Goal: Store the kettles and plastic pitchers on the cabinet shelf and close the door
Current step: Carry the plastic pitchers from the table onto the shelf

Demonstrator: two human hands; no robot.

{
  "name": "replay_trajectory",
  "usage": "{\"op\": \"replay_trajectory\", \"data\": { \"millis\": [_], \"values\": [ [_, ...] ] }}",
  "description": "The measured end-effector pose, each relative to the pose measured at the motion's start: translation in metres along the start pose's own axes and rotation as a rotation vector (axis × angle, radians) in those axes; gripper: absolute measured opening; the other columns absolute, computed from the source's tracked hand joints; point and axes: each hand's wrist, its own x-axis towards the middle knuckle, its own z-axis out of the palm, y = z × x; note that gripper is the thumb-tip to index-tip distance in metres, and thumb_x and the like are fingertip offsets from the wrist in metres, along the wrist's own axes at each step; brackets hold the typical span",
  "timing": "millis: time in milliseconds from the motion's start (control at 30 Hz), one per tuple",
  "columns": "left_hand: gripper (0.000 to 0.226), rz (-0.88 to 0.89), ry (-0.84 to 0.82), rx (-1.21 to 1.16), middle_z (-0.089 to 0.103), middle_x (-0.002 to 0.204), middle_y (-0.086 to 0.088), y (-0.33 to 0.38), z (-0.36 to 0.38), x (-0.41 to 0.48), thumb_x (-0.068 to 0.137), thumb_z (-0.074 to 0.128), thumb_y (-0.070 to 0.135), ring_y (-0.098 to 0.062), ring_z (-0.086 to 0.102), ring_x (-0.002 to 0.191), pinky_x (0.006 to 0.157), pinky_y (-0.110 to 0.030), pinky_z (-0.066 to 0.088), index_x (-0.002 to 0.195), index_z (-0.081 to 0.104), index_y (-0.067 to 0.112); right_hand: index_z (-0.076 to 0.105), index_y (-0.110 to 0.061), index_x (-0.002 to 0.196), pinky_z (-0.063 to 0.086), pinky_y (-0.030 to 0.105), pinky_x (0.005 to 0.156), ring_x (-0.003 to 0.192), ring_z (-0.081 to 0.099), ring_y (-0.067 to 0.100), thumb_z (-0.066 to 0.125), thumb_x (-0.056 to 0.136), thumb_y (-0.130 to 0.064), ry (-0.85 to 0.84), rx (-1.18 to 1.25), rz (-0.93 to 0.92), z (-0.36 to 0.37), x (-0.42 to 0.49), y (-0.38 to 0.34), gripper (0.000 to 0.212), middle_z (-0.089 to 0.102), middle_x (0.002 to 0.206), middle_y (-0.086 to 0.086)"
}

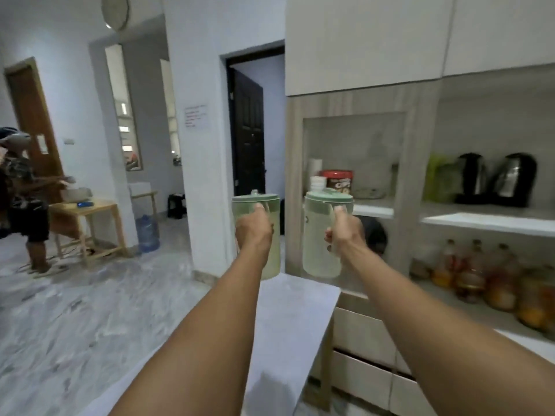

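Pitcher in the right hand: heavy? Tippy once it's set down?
Probably light: the pitcher looks translucent with no liquid line, and the right hand holds it out at arm's length. Likely stiff plastic, since its walls show no flex under the grip. It is tall and narrow, so it may tip if nudged once set down.

Both arms extended fwd, approx parallel. L hand point(254, 232) fisted round handle of left pitcher point(270, 202), thumb up; R hand point(345, 234) same on right pitcher point(316, 235).
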Motion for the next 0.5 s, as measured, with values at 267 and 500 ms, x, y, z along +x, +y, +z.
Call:
{"op": "replay_trajectory", "data": {
  "millis": [267,500],
  "values": [
    [0.049,0.134,-0.331,-0.065,0.074,0.093,-0.014,0.051,0.165,-0.084,0.094,0.037,0.042,-0.032,0.069,0.092,0.085,-0.040,0.053,0.087,0.070,0.006,0.064,-0.009,0.094,0.039,0.029,0.054,0.060,0.054,0.020,0.033,0.099,-0.037,0.350,-0.067,-0.091,-0.174,0.032,-0.057,0.042,0.058,0.069,0.006],
    [0.043,0.150,-0.509,-0.159,0.069,0.083,-0.011,0.059,0.324,-0.131,0.097,0.039,0.039,-0.026,0.063,0.076,0.069,-0.036,0.047,0.074,0.063,0.011,0.063,-0.003,0.103,0.037,0.030,0.055,0.060,0.051,0.020,0.032,0.099,-0.034,0.485,-0.095,-0.125,-0.313,0.094,-0.060,0.044,0.054,0.068,0.007]
  ]
}}
